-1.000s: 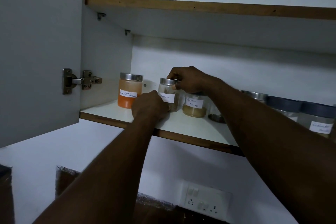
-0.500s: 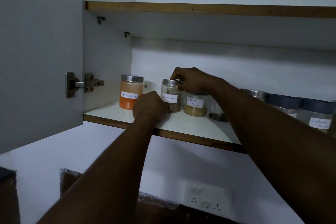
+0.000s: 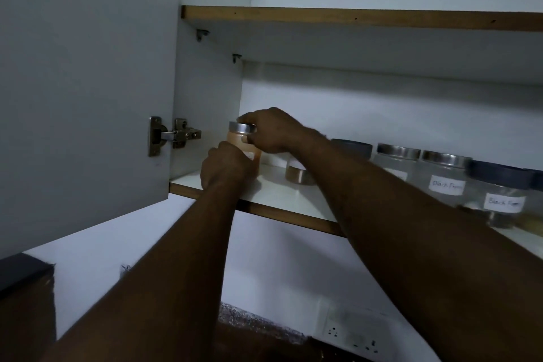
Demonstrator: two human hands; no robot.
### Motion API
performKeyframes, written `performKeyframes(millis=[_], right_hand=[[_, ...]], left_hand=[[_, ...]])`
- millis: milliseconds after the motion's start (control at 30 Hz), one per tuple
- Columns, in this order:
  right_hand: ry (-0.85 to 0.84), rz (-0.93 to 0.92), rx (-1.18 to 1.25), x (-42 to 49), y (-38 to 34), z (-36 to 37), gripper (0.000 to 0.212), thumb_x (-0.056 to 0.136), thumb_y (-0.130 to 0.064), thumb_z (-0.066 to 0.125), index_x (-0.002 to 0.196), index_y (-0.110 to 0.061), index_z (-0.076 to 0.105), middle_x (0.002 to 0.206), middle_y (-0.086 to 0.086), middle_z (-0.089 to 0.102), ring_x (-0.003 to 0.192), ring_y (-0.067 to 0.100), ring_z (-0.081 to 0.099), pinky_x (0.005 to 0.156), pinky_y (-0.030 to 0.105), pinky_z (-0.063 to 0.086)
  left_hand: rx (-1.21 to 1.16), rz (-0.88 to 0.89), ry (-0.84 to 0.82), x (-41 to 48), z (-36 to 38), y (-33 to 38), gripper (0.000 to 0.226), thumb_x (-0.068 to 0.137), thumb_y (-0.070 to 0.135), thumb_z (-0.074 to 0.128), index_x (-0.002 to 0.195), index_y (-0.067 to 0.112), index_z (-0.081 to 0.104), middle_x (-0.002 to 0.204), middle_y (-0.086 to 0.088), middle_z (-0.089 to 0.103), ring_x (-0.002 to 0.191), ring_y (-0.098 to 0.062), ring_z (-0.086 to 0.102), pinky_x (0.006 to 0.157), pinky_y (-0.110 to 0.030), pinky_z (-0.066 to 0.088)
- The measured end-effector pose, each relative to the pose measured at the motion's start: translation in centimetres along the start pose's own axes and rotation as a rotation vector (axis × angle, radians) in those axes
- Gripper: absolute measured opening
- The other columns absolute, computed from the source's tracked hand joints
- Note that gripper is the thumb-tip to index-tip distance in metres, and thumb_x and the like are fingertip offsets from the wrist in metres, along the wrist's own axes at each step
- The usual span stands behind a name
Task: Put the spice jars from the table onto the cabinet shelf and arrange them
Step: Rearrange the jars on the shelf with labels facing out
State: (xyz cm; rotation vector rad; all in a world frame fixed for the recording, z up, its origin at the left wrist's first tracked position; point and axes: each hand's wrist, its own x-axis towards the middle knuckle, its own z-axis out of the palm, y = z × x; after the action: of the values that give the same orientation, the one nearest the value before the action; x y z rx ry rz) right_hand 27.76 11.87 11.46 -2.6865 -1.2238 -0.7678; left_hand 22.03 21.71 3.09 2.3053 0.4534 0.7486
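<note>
The arranging step is in hand: jars are already standing on the shelf (image 3: 282,197), and the person is working on the orange jar (image 3: 238,139) at its far left end, near the cabinet's side wall. The right hand (image 3: 276,132) is pinching the jar's metal lid from above, fingers curled over the rim. The left hand (image 3: 226,167) is wrapping round the jar's lower body and covering most of the label. Both hands are thus gripping the same jar, which is looking upright, though its base is hidden behind the left hand.

A brown jar (image 3: 298,176) is standing just to the right, partly behind the right wrist, and pepper jars (image 3: 443,176) are lining the shelf further right.

The next move is probably calling for a small twist or slide, to bring the label to the front and set the jar in line with its neighbours. That is asking for a flat base, and a right wrist kept off the brown jar. The tabletop is out of view, so I cannot tell whether more jars are waiting.
</note>
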Motion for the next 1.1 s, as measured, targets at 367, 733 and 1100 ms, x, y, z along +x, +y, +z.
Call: performKeyframes(millis=[367,733,1100], right_hand=[[-0.026,0.126,-0.023,-1.3,4.3,-0.7,0.047,0.09,-0.027,0.067,0.136,-0.028,0.059,0.128,-0.001,0.067,0.11,0.019,0.061,0.092,0.035,0.05],[-0.025,0.154,-0.012,-1.0,4.7,-0.5,0.045,0.09,-0.028,0.068,0.135,-0.028,0.06,0.127,-0.003,0.067,0.108,0.017,0.061,0.084,0.031,0.047],[0.119,0.17,-0.1,-3.1,3.6,-0.8,0.081,0.09,-0.04,0.064,0.158,-0.023,0.023,0.157,0.008,0.041,0.139,0.031,0.044,0.108,0.042,0.04]], left_hand=[[0.248,0.092,-0.086,3.3,2.5,0.1,0.057,0.081,0.062,0.073,0.113,0.015,0.067,0.087,-0.001,0.063,0.081,-0.021,0.062,0.076,-0.034,0.05],[0.297,0.141,-0.065,3.1,2.6,0.1,0.063,0.081,0.07,0.068,0.113,0.016,0.066,0.088,-0.001,0.061,0.08,-0.02,0.058,0.075,-0.034,0.047],[0.253,0.132,-0.113,2.2,1.8,0.1,0.065,0.077,0.063,0.078,0.112,0.011,0.064,0.089,-0.004,0.061,0.083,-0.021,0.058,0.079,-0.036,0.049]])
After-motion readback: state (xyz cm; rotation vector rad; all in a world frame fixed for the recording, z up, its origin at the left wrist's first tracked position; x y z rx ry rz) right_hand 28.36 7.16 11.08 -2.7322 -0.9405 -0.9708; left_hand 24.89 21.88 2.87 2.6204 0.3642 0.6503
